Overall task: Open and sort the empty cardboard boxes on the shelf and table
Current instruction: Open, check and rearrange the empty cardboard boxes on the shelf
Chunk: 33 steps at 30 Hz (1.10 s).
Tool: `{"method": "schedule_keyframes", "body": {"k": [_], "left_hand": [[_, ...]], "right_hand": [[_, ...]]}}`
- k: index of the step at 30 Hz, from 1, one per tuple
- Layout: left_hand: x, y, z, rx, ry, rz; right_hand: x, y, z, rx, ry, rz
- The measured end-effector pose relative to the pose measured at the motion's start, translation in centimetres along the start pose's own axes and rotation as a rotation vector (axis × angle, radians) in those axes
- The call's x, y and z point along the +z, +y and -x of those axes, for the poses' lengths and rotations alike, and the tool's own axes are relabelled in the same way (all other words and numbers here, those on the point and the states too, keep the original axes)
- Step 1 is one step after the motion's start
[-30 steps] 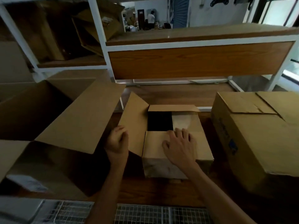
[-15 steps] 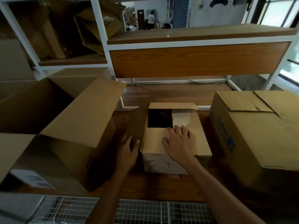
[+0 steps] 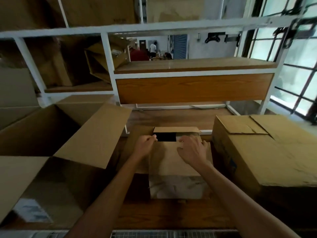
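Observation:
A small cardboard box (image 3: 175,184) stands on the wooden table (image 3: 161,215) right in front of me. Its near flap lies almost flat over the top, leaving a dark gap at the far side. My left hand (image 3: 145,146) holds the flap's far left corner at the gap. My right hand (image 3: 193,149) rests on the flap's far right part, fingers curled over its edge. A large open box (image 3: 56,134) with raised flaps sits to the left. A big closed box (image 3: 267,152) sits to the right.
A white-framed shelf (image 3: 193,74) with wooden boards rises behind the table. More cardboard boxes (image 3: 101,60) lie on its left compartments. A wire grid (image 3: 171,235) runs along the near table edge. Windows (image 3: 298,69) are at the right; people (image 3: 152,48) stand far behind.
My left hand rose from the small box's left side to the flap's far corner. The left side flap folded down. The view tilted up, showing more of the shelf.

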State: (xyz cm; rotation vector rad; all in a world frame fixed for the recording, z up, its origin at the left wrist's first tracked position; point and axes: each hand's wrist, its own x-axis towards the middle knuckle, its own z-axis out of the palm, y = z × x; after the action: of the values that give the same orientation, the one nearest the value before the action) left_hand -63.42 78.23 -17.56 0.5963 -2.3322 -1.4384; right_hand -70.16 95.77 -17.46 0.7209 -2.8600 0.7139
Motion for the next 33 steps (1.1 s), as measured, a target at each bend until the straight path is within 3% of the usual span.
{"method": "schedule_keyframes", "body": {"k": [4,8,11,16,19,22,24,26,30,33], "left_hand": [[-1.0,2.1,1.1,-0.107,0.041,0.160],[-2.2,3.6,2.7,-0.013,-0.377,-0.043],[-2.7,4.4,3.6,0.043,-0.710,-0.224],[0.8,3.3,4.5,0.041,-0.812,-0.561],[4.0,0.8,5.6,0.086,-0.808,-0.720],[6.4,-2.4,7.2,0.150,-0.551,-0.868],[7.0,-3.7,8.1,0.272,-0.365,-0.923],[7.3,-4.5,8.5,0.329,-0.298,-0.889],[7.0,-4.4,8.5,0.272,-0.422,-0.870],[6.1,-3.1,7.2,0.130,-0.574,-0.680]], "right_hand": [[-4.3,0.4,-0.2,-0.146,-0.029,-0.061],[-8.3,0.8,0.8,-0.335,-0.369,-0.117],[-8.8,1.2,2.4,-0.415,-0.520,-0.107],[-6.6,3.0,5.1,-0.369,-0.744,-0.168],[-3.8,5.0,5.5,-0.279,-0.563,-0.108],[-0.8,7.0,6.5,-0.210,-0.289,0.050],[0.7,7.9,7.5,-0.238,-0.189,0.038],[1.4,8.4,8.2,-0.263,-0.129,0.018],[1.8,8.3,8.6,-0.253,-0.102,0.005],[1.6,7.7,8.1,-0.202,-0.100,-0.001]]}}
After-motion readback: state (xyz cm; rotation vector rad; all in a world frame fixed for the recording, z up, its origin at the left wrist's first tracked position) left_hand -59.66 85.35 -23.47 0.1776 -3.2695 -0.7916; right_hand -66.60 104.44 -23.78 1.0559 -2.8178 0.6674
